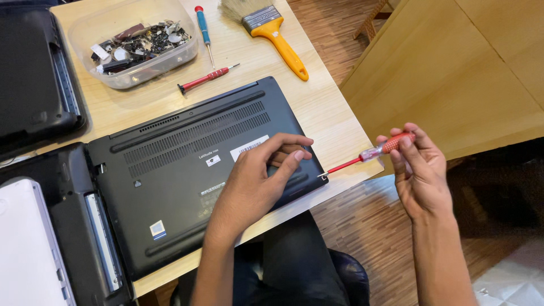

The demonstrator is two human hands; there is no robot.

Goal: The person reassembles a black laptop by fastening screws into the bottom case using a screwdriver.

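A black laptop [187, 170] lies upside down on the wooden table [323, 107], its vented bottom cover facing up. My left hand [260, 175] rests on the laptop's near right corner, fingers curled over the edge. My right hand [416, 170] hovers off the table's right edge and grips a red-handled screwdriver [374, 152] by its handle. The screwdriver's tip points left at the laptop's right corner, beside my left fingers.
A clear plastic tub [136, 42] of screws and small parts stands at the back. Near it lie a blue screwdriver [202, 28], a red screwdriver [204, 79] and a yellow-handled brush [272, 31]. More laptops [34, 73] sit at the left. A wooden panel [453, 73] stands to the right.
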